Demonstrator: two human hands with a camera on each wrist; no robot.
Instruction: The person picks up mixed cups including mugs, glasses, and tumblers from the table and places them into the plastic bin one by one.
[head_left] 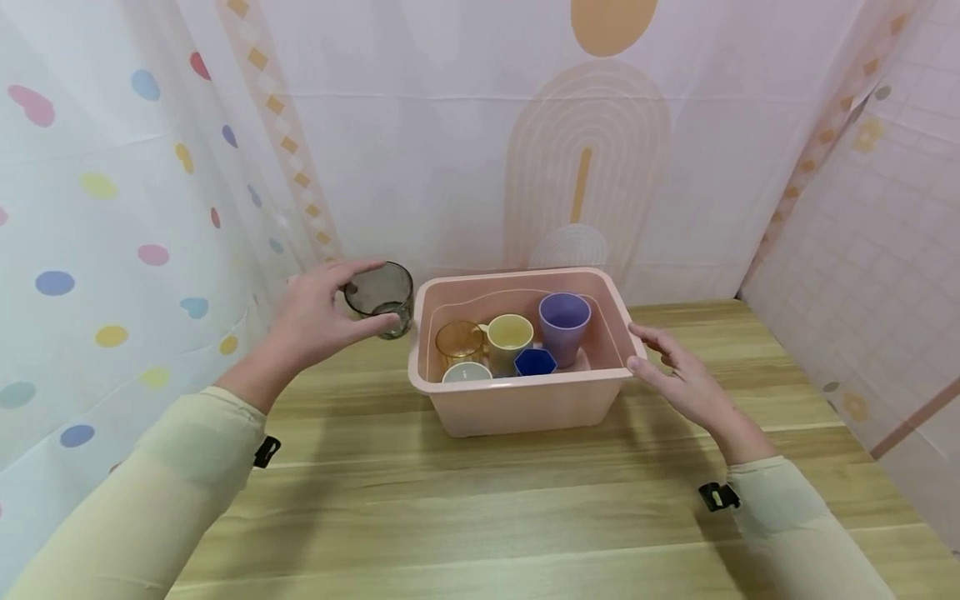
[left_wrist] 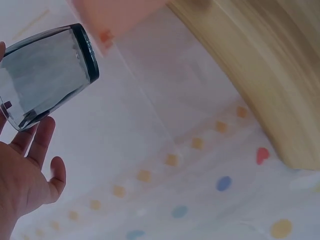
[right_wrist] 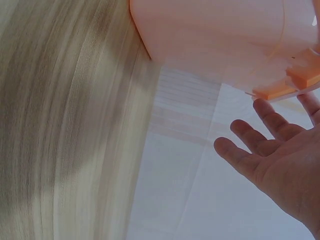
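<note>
Five cups stand inside the pink bin (head_left: pixel 517 400) on the wooden worktop (head_left: pixel 480 517): an amber glass (head_left: pixel 459 342) at the left, a pale yellow mug (head_left: pixel 510 337) beside it, a purple cup (head_left: pixel 564 323) toward the far right, a blue hexagonal cup (head_left: pixel 535 362) at the near side, and a pale grey-green cup (head_left: pixel 467 373) at the near left corner. A sixth vessel, a smoky grey glass (head_left: pixel 381 297), is outside the bin, just left of its far left corner.

The left hand (head_left: pixel 318 315) grips the grey glass, thumb on the near side and fingers curled over the rim. The left wrist view shows the grey glass (left_wrist: pixel 42 72) tilted against the fingers (left_wrist: pixel 37 142), its rim turned away from the palm. From the head view I cannot tell whether its base touches the worktop or hangs a little above it.

The right hand (head_left: pixel 678 375) is open, fingers straight and relaxed, holding nothing; its fingertips lie against the right rim of the bin, or just beside it. The right wrist view has the open palm (right_wrist: pixel 280 165) below the bin's rim lip (right_wrist: pixel 285 90).

Judging by how things lie, the work is sorting cups between bin and worktop. With five in the bin and one in hand outside it, either nearly all is done or nearly all is left; the pictures do not settle which.

A patterned curtain (head_left: pixel 112 208) hangs on the left.
</note>
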